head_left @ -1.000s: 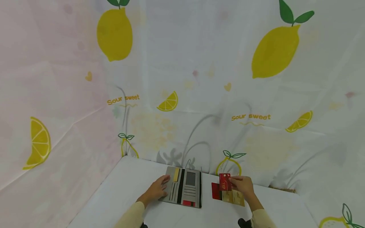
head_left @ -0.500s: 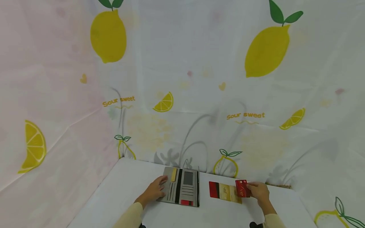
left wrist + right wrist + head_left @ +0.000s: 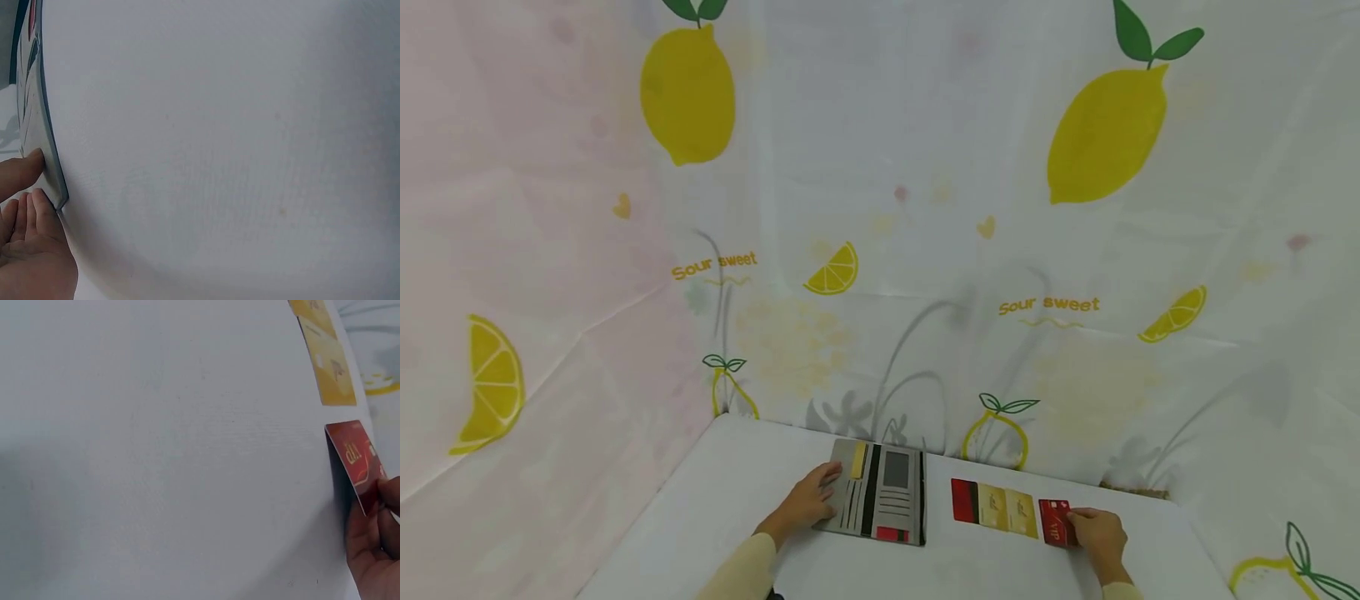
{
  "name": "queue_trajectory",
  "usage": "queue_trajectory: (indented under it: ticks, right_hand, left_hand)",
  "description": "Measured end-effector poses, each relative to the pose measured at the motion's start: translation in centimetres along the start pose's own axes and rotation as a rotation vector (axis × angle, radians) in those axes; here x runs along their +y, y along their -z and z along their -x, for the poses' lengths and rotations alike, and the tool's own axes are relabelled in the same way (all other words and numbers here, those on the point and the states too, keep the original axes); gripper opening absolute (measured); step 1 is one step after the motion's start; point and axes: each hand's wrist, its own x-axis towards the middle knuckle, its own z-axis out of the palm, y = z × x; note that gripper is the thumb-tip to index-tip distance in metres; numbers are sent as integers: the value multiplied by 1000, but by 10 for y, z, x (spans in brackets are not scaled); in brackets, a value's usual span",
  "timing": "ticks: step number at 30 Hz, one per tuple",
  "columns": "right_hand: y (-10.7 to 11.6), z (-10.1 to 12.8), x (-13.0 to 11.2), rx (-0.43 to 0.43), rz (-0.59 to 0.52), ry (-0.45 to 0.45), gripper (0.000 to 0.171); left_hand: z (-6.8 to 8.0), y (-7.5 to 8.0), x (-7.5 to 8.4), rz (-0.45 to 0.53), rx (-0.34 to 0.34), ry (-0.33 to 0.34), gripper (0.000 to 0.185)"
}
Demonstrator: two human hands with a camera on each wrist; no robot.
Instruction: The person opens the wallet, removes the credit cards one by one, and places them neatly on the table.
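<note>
Cards (image 3: 994, 506) were mostly out: three lay in a row at 3 o'clock of the open wallet (image 3: 880, 493). Right hand (image 3: 1097, 537) pinched a fourth, a red card (image 3: 1054, 522), low at the row's far end, apparently being set down. Left hand (image 3: 808, 500) lay flat on the wallet's left flap. Two cards looked left in the wallet. Table (image 3: 730, 500) edge was close at 3 o'clock; plenty of room at 9.
</note>
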Motion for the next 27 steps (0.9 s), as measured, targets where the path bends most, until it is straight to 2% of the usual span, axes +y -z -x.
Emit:
queue_trajectory:
  ticks: [7,13,19,23,27]
  right_hand:
    - [-9,-2,1,32,-2,2,21]
    - [-13,-4,1,62,-33,56,21]
    - [-16,-2,-4,78,-24,21,22]
    - [-17,1,-7,58,14,3,21]
    - [-17,2,-11,-1,82,11,22]
  left_hand:
    - [2,0,3,14,0,3,81]
    - [2,0,5,6,4,6,81]
    - [2,0,5,18,8,-4,81]
    - [3,0,6,30,1,-13,80]
    - [4,0,5,25,-4,-22,79]
